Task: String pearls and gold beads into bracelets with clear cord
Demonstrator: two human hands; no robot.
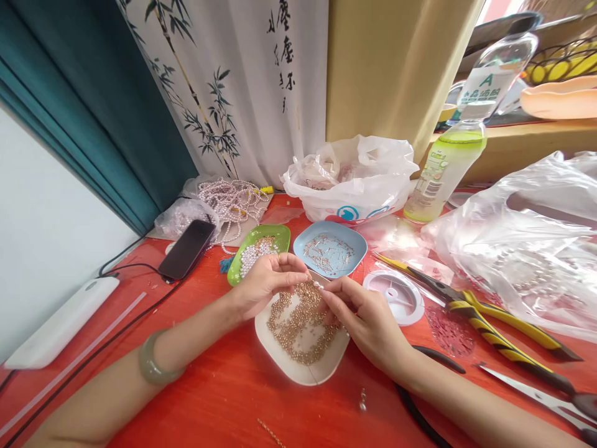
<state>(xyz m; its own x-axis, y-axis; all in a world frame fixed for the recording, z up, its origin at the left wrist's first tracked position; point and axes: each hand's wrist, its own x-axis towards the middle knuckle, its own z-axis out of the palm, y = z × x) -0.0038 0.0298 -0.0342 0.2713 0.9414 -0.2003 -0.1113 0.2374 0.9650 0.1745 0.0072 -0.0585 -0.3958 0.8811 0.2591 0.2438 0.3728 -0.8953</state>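
Over a white dish of small gold beads, my two hands nearly meet. My left hand has its thumb and fingers pinched together at the dish's upper edge; what they hold is too small to make out. Between the thumb and fingertips of my right hand are small white pearl beads. Behind my left hand, a green dish carries white and gold beads. A blue dish with small metal pins and pieces lies just beyond the fingertips.
A black phone and bead strands lie at the left. Behind are a plastic bag and a bottle. Rightward are a white spool, pliers, scissors and another plastic bag.
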